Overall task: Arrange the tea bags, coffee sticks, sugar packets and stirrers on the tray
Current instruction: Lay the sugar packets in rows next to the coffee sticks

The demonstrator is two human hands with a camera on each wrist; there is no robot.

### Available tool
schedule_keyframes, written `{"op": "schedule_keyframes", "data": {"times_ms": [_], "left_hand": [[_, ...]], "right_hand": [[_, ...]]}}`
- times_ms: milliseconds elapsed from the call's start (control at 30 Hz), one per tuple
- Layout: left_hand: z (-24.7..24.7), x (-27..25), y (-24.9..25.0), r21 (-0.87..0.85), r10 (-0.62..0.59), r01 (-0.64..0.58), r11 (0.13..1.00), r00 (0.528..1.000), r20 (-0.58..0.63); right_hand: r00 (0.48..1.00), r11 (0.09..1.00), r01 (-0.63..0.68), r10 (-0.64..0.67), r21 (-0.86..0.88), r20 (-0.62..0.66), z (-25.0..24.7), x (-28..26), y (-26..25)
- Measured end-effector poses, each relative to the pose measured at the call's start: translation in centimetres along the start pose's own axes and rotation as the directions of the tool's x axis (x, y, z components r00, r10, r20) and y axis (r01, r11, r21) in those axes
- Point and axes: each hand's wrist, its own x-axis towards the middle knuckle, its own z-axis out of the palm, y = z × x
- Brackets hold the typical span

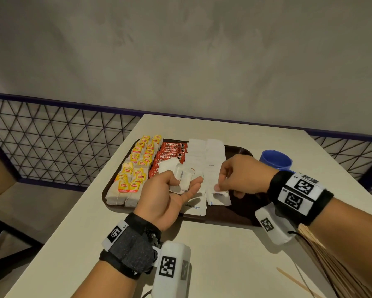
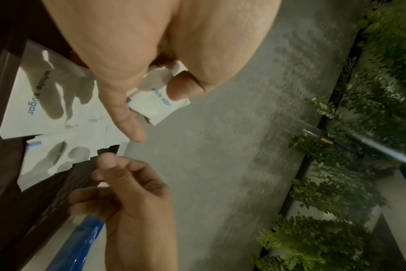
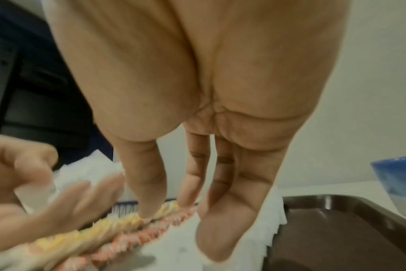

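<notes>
The left hand grips a bunch of sugar packets; just beside it, the right hand hovers with empty, loosely curled fingers over the tray.

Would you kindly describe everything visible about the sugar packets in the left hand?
The sugar packets are a small bunch of white paper sachets with blue "white sugar" print. They look slightly puffed and crumpled, fanned unevenly. The left hand holds them palm up above the tray, thumb pressing them against the fingers. They hang over the coffee sticks and the rows of sugar packets already laid flat. The right hand is close beside them, not touching.
</notes>
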Motion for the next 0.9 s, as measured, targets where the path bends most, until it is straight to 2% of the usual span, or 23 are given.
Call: {"op": "schedule_keyframes", "data": {"times_ms": [100,200,267,433,533,633,733,800,900], "left_hand": [[-0.2,0.0,-0.1,0.039,-0.027,0.023,0.999,0.994,0.105],[-0.2,-0.3,-0.3,0.177,-0.073,0.036,0.984,0.975,0.208],[-0.1,-0.5,-0.4,0.239,-0.081,0.018,0.971,0.963,0.256],[-0.1,-0.6,-0.8,0.379,-0.021,-0.064,0.923,0.976,0.216],[-0.1,-0.4,-0.7,0.365,0.021,-0.086,0.927,0.983,0.180],[-0.5,0.2,-1.0,0.364,0.054,-0.110,0.925,0.985,0.161],[-1.0,0.8,-1.3,0.395,0.108,-0.154,0.905,0.985,0.136],[-1.1,1.0,-1.4,0.416,0.134,-0.178,0.892,0.982,0.133],[-1.0,1.0,-1.4,0.439,0.168,-0.200,0.876,0.979,0.111]], "right_hand": [[0.988,0.972,0.107,-0.079,0.210,-0.136,-0.4,-1.6,-1.1],[0.965,0.884,0.214,-0.125,0.416,-0.231,0.3,-3.0,-1.9],[0.952,0.842,0.258,-0.139,0.474,-0.272,1.2,-3.6,-1.8],[0.951,0.774,0.275,-0.130,0.571,-0.281,2.1,-4.6,-0.5],[0.956,0.685,0.263,-0.089,0.679,-0.280,2.2,-4.9,-0.2],[0.940,0.624,0.307,-0.083,0.718,-0.330,2.6,-4.7,0.0],[0.927,0.675,0.336,-0.114,0.657,-0.357,2.7,-4.8,0.3],[0.940,0.728,0.311,-0.140,0.610,-0.313,2.6,-5.2,0.4],[0.954,0.748,0.270,-0.125,0.606,-0.271,2.2,-5.4,0.9]]}}
